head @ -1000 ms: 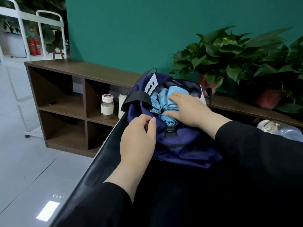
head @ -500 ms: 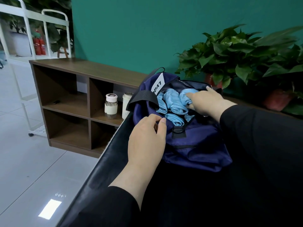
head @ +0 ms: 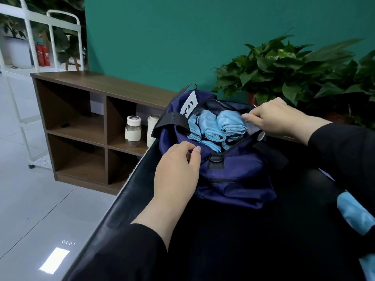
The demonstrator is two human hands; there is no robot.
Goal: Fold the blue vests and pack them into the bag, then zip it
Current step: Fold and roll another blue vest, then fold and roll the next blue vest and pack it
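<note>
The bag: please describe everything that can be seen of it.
The bag is dark blue, of thin soft cloth, with black straps, a black buckle and a white label. It lies slumped on a black table, its top open. Rolled light blue vests fill the opening. The left hand pinches the near edge; the right hand pinches the far right end of the opening.

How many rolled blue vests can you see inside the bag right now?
5 at least: three side by side along the top, left, middle, right; two partly hidden below at the opening's near edge. More may lie underneath.
</note>
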